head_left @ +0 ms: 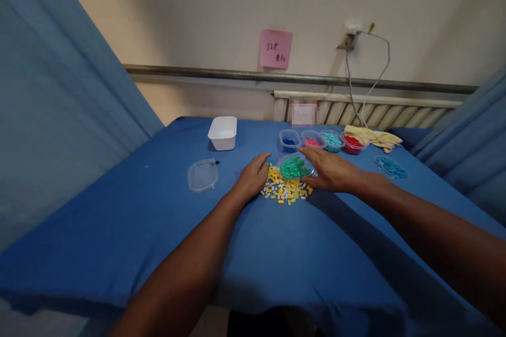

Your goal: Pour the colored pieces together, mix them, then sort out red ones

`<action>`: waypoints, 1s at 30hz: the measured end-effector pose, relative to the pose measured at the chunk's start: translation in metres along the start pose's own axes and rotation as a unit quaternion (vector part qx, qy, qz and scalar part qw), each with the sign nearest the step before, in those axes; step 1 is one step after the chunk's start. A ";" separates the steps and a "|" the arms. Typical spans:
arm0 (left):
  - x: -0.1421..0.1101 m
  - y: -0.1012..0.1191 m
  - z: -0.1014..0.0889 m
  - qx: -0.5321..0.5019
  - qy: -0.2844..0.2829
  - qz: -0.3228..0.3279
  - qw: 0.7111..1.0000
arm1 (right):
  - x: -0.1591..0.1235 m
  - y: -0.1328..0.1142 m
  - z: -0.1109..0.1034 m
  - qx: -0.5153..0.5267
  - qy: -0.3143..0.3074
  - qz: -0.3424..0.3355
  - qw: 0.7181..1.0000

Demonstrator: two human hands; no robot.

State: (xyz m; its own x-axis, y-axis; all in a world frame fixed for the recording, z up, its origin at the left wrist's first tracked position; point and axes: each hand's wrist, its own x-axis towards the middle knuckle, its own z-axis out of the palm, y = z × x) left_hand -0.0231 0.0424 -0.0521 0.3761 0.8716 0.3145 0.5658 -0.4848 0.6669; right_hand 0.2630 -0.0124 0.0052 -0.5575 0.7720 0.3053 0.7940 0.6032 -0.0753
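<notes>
Across a blue cloth-covered table (118,231), a left hand (252,178) rests loosely open, apparently empty, while a right hand (334,169) spreads wide, grip unclear, beside a clear plastic tub (281,161) between them. Seemingly light and flexible, it suits holding by 2 opposite walls, lest small green pieces (294,167) spill onto scattered yellow pieces (288,191).

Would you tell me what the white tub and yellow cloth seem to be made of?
The white tub looks like smooth, opaque plastic, judging by its even colour and rounded corners. The yellow cloth looks like soft, matt fabric, perhaps towelling, since it lies in loose folds.
</notes>
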 end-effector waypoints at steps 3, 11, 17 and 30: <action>-0.003 0.009 0.002 -0.042 -0.001 -0.019 0.999 | 0.010 -0.007 0.002 -0.012 0.012 -0.028 0.999; -0.008 0.012 0.010 0.003 -0.037 0.010 0.999 | 0.007 -0.007 -0.009 -0.047 0.018 -0.060 0.997; -0.006 0.009 0.013 0.024 -0.042 0.052 0.997 | 0.006 -0.017 -0.008 -0.083 0.023 -0.102 0.991; -0.011 0.029 0.003 0.025 0.089 0.156 0.983 | 0.000 -0.029 -0.029 -0.106 0.019 -0.144 0.984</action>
State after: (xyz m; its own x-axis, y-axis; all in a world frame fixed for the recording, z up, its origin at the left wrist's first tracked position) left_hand -0.0087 0.0181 -0.0380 0.4052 0.6763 0.6151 0.4794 -0.7301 0.4869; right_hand 0.2471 -0.0362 0.0346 -0.7607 0.5647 0.3201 0.6391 0.7379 0.2171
